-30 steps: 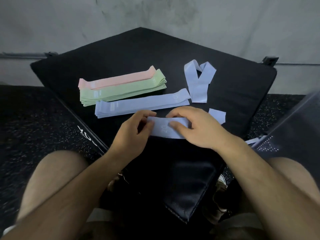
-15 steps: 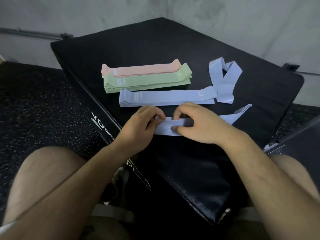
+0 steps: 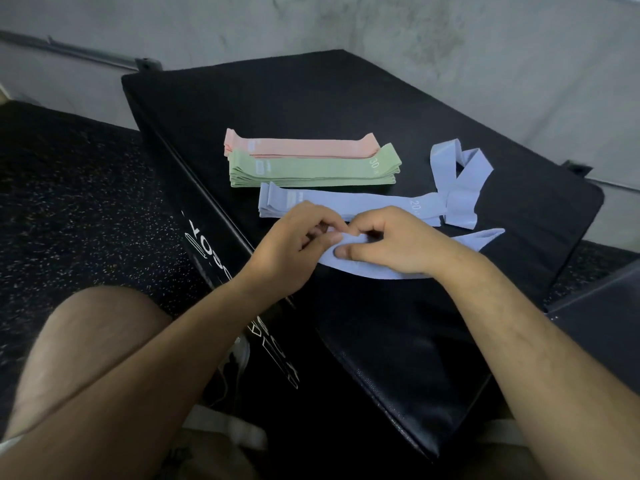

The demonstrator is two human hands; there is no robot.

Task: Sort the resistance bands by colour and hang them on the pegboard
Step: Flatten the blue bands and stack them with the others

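- A black padded platform (image 3: pixel 346 109) is set against a grey concrete wall (image 3: pixel 381 29), with dark speckled rubber flooring (image 3: pixel 69 202) to its left.
- White lettering (image 3: pixel 207 244) is printed on the platform's left side face; it cannot be read fully.
- Three sorted stacks are laid side by side on the platform: pink bands (image 3: pixel 304 147) farthest, green bands (image 3: pixel 311 169) in the middle, marked "30", and blue bands (image 3: pixel 346 204) nearest, marked "20".
- A loose blue band (image 3: pixel 457 181), folded over itself, is lying at the right end of the blue stack and touching it.
- Another blue band (image 3: pixel 363 265) is stretched flat just near of the stacks; its left end is pinched by the left hand (image 3: pixel 291 251), and it is grasped beside that by the right hand (image 3: pixel 391 244), thumb pressed on top.
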